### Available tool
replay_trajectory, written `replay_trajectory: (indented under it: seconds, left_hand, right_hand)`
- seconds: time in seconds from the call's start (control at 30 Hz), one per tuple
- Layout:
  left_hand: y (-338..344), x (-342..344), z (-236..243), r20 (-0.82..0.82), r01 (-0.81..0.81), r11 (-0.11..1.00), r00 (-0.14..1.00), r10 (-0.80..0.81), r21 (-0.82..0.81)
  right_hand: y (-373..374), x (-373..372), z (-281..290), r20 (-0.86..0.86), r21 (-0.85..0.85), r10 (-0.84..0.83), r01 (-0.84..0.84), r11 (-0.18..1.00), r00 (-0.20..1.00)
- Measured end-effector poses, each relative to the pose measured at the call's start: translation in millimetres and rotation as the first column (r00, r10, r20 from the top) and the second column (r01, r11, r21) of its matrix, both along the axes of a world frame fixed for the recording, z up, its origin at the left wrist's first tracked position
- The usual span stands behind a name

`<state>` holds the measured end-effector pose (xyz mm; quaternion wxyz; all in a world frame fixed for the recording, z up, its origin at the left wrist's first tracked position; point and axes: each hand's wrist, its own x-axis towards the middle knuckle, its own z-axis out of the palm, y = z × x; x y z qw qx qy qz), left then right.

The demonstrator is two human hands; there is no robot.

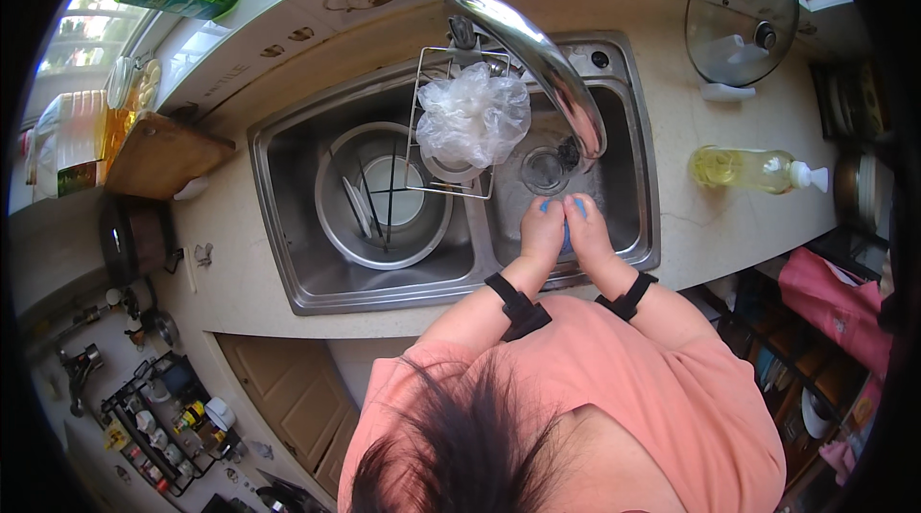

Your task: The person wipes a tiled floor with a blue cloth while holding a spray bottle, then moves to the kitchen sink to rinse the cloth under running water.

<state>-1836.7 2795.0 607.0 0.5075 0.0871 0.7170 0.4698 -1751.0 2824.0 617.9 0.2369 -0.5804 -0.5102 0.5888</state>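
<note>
Over the right sink basin [624, 158] my left hand [543, 228] and my right hand [587, 230] are close together, fingers curled in. Both close on a small blue piece [566, 241], perhaps a cloth or sponge; most of it is hidden by the hands. Just beyond the fingertips, a round drain strainer [544, 171] lies at the basin's bottom. The chrome faucet [566, 81] arches above it, its spout end beyond my right hand. No water stream can be made out.
A wire rack [419, 81] on the sink divider holds a crumpled clear plastic bag [474, 115]. The left basin contains a metal bowl [326, 216] with dishes and dark sticks. Right of the sink lie a yellow liquid bottle [739, 169] and a glass lid [720, 24]. A wooden board [158, 158] leans left.
</note>
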Motion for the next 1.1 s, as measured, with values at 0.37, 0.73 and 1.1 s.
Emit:
replay_trajectory:
  seconds: [0.37, 0.73, 1.1]
  left_hand:
    - [-4, -22, -20, -0.529, 0.401, 0.912, 0.794, -0.300, 0.086]
    - [-2, -44, -43, -0.006, -0.025, 0.998, 1.000, 0.025, 0.054]
    - [22, -44, -51, 0.591, -0.561, 0.807, 0.719, 0.365, 0.185]
  right_hand:
    - [32, -1, 2, -0.226, -0.848, -0.370, 0.005, 0.530, 0.901]
    - [83, -15, -7, -0.107, -0.370, 0.406, -0.415, 0.831, 0.908]
    - [63, -8, -17, 0.377, 0.176, 0.610, -0.701, 0.691, 0.697]
